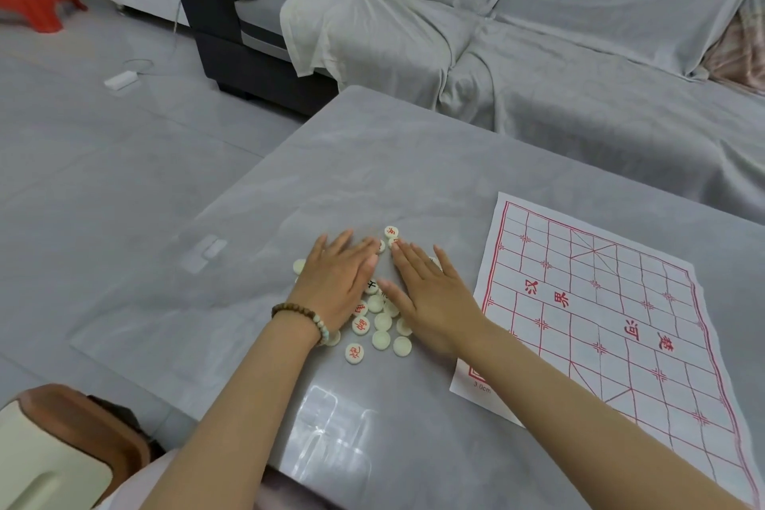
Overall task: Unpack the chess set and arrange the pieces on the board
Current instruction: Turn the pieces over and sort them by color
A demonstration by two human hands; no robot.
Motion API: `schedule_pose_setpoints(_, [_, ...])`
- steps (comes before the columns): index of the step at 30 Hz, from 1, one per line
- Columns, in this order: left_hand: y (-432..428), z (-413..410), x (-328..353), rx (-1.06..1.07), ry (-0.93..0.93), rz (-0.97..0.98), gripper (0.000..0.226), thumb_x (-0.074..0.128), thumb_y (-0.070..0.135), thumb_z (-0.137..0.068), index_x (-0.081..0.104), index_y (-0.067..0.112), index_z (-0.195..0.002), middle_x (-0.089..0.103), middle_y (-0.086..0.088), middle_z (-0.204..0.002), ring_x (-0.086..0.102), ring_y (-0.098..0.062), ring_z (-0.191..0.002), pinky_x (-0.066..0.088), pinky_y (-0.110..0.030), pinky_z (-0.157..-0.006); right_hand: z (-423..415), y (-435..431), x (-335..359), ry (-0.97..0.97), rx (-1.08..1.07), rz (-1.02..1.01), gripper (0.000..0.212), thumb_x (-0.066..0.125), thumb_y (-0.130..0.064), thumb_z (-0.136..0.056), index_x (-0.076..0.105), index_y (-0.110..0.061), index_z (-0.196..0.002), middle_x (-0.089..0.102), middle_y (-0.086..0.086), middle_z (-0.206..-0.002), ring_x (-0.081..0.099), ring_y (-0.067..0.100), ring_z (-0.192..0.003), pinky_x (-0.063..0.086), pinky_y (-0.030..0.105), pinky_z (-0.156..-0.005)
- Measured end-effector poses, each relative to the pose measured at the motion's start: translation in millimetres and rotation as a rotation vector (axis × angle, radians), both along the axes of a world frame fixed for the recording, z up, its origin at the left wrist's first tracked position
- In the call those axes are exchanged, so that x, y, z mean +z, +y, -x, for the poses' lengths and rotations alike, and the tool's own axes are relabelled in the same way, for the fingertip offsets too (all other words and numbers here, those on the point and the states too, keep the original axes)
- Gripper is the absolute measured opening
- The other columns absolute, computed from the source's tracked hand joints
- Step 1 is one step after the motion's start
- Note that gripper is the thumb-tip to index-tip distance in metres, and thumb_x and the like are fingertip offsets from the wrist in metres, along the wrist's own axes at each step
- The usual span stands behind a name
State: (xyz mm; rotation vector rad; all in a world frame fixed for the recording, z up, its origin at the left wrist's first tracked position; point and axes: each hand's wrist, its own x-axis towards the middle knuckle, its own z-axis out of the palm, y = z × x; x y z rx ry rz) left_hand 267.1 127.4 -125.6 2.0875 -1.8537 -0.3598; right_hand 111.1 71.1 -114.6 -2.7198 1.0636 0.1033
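Chess pieces (381, 323) sit in a cream heap on the grey surface (372, 161), just left of the paper board (600, 311), some showing red characters. Left hand (337, 286), beaded bracelet (302, 317) at the wrist, lies flat over the heap, right hand (430, 294) alongside. Neither grip holds anything, fingers stretched straight across the pieces

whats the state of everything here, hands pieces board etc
left hand, open, fingers straight, flat on the pieces
right hand, open, fingers straight, flat on the pieces
chess pieces, loose heap on the table, some character side up, some blank side up
paper board, unfolded, creased, no pieces on it
bead bracelet, worn on the left wrist
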Motion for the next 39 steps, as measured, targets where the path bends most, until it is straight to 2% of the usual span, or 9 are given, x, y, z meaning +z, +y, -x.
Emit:
schedule_pose_setpoints(7, [11.9,-24.4,9.5,0.093,0.065,0.079,0.047,0.015,0.04,-0.098,0.038,0.029,-0.138,0.039,0.01,-0.143,0.013,-0.008,-0.141,-0.001,-0.03,-0.115,-22.3,-24.5,7.5,-0.068,-0.057,-0.138,0.057,0.009,-0.044,-0.099,-0.002,-0.02,-0.149,-0.004,-0.006,-0.158,-0.009,0.004,-0.143,-0.014,0.029,-0.115])
schedule_pose_setpoints(10, [24.6,-32.1,22.5,0.1,0.006,0.097,0.075,-0.009,0.052,-0.083,0.039,0.031,-0.137,0.038,0.017,-0.143,0.007,-0.004,-0.141,-0.006,-0.03,-0.115,-24.4,-30.6,9.7,-0.112,-0.052,-0.183,0.058,0.01,-0.046,-0.098,-0.004,-0.023,-0.149,-0.007,-0.008,-0.157,-0.011,0.003,-0.142,-0.013,0.027,-0.115])
schedule_pose_setpoints(16, [32.5,-8.9,18.3,-0.023,-0.025,-0.006,0.085,-0.021,0.051,-0.075,0.026,0.03,-0.143,0.029,0.021,-0.147,-0.01,0.008,-0.133,-0.012,-0.033,-0.115,-39.9,-44.4,8.3,0.019,-0.015,-0.233,0.068,0.011,-0.055,-0.095,-0.011,-0.018,-0.148,-0.016,-0.006,-0.156,-0.014,0.006,-0.142,-0.008,0.029,-0.117])
schedule_pose_setpoints(20, [20.6,-12.2,10.8,-0.019,-0.112,-0.07,0.057,-0.007,0.041,-0.093,0.007,0.029,-0.146,0.012,0.018,-0.152,-0.015,-0.004,-0.14,-0.016,-0.034,-0.113,-51.0,-51.8,7.0,0.026,-0.023,-0.251,0.068,0.011,-0.055,-0.095,-0.014,-0.018,-0.147,-0.02,-0.006,-0.155,-0.017,0.006,-0.141,-0.009,0.027,-0.116])
schedule_pose_setpoints(22, [14.8,-16.5,6.9,0.013,-0.074,-0.078,0.056,-0.008,0.043,-0.093,0.004,0.029,-0.147,0.006,0.018,-0.153,-0.017,-0.003,-0.139,-0.017,-0.033,-0.113,-55.9,-55.2,7.5,-0.006,-0.029,-0.294,0.066,0.011,-0.052,-0.097,-0.012,-0.017,-0.147,-0.019,-0.005,-0.155,-0.017,0.006,-0.141,-0.009,0.026,-0.115])
schedule_pose_setpoints(25, [6.1,-23.7,2.6,0.042,0.009,-0.062,0.061,-0.012,0.046,-0.09,0.005,0.029,-0.147,0.003,0.019,-0.153,-0.018,0.001,-0.137,-0.018,-0.03,-0.112,-62.2,-58.6,14.7,-0.15,-0.044,-0.449,0.059,0.012,-0.046,-0.099,0.001,-0.015,-0.149,-0.007,-0.006,-0.157,-0.009,0.003,-0.142,-0.005,0.023,-0.114])
schedule_pose_setpoints(29, [-1.2,-29.6,1.5,0.062,0.099,-0.043,0.053,-0.004,0.039,-0.096,0.009,0.03,-0.146,0.008,0.018,-0.153,-0.013,0.001,-0.139,-0.02,-0.026,-0.111,-59.7,-57.6,31.2,-0.45,-0.157,-0.724,0.057,0.014,-0.05,-0.098,0.033,-0.021,-0.143,0.033,-0.015,-0.144,0.028,-0.004,-0.128,0.019,0.017,-0.104])
schedule_pose_setpoints(34, [-12.5,-32.6,5.6,0.078,0.112,-0.063,0.052,-0.001,0.035,-0.097,0.016,0.029,-0.146,0.011,0.016,-0.153,-0.011,-0.001,-0.14,-0.018,-0.028,-0.112,-15.8,-59.0,37.0,-0.585,-0.207,-0.61,0.056,0.011,-0.052,-0.096,0.042,-0.033,-0.138,0.033,-0.025,-0.143,0.021,-0.013,-0.129,0.012,0.013,-0.101])
schedule_pose_setpoints(39, [-27.1,-28.4,10.4,0.104,0.068,-0.093,0.05,0.001,0.031,-0.098,0.015,0.026,-0.146,0.011,0.014,-0.154,-0.01,-0.004,-0.141,-0.016,-0.031,-0.113,11.7,-51.5,26.6,-0.272,-0.022,-0.419,0.058,0.009,-0.051,-0.094,0.029,-0.033,-0.145,0.021,-0.021,-0.151,0.009,-0.008,-0.139,0.001,0.021,-0.115])
